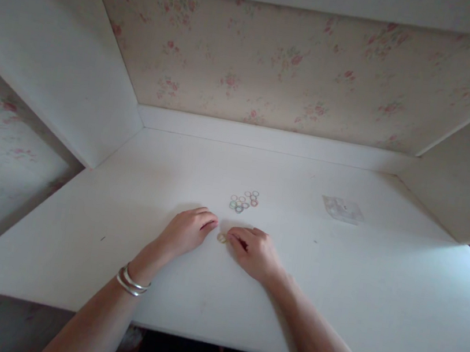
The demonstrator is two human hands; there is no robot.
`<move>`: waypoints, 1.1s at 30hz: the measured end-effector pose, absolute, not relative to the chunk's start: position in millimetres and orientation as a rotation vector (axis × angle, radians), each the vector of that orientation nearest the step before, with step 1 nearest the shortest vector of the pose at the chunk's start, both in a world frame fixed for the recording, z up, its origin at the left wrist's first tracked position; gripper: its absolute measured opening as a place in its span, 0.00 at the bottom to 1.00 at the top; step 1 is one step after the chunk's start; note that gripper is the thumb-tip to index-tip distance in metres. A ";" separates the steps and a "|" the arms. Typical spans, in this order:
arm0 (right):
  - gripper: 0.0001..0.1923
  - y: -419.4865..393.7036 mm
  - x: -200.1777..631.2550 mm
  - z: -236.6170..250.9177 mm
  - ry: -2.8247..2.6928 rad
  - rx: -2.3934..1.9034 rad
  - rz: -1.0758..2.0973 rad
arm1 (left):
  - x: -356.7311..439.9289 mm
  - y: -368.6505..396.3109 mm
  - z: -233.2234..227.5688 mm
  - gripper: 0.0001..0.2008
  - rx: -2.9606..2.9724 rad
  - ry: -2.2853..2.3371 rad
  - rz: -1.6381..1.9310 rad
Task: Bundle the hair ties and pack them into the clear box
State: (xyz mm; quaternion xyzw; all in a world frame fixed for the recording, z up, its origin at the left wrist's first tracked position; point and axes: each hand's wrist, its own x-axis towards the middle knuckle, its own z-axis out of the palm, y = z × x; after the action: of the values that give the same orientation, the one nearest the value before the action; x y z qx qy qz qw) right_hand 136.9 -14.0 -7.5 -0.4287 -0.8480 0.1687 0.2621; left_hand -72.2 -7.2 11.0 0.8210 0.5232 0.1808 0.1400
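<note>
One cam only, worn on the head, so no 2nd view to overlap with. It looks fwd and down from above the near edge of the white desk [136,197], close in. Both forearms run up from the bottom edge to mid-frame. Facing the floral back wall [277,59]; white side panels [54,57] close off left & right.

My left hand [187,231] and right hand [253,252] are resting on the counter [137,185], with bare surface lying wide to either side. Just ahead, a cluster of small rings [244,200] is sitting in my path; a clear packet [343,209] is lying off right. Side panels and a back wall [277,65] are closing me in.
</note>
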 end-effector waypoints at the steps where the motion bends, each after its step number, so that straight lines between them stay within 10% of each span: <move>1: 0.12 -12.7 138.4 -7.2 -2.265 -1.221 0.428 | -72.3 -7.2 10.4 0.11 2.373 1.524 0.517; 21: 0.14 22.6 141.2 -9.8 -2.101 -1.661 0.299 | -68.7 -6.1 9.9 0.10 2.357 1.618 0.464; 33: 0.10 -11.6 151.2 -1.5 -2.458 -1.122 0.403 | -67.7 -10.9 12.5 0.11 2.360 1.538 0.482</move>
State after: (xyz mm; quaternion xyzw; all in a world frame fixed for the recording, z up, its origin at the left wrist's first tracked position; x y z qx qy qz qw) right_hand 151.2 -11.6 -1.5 -0.4022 -0.8809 0.1446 0.2035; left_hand -67.7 -10.9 12.5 0.8175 0.5328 0.1669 0.1414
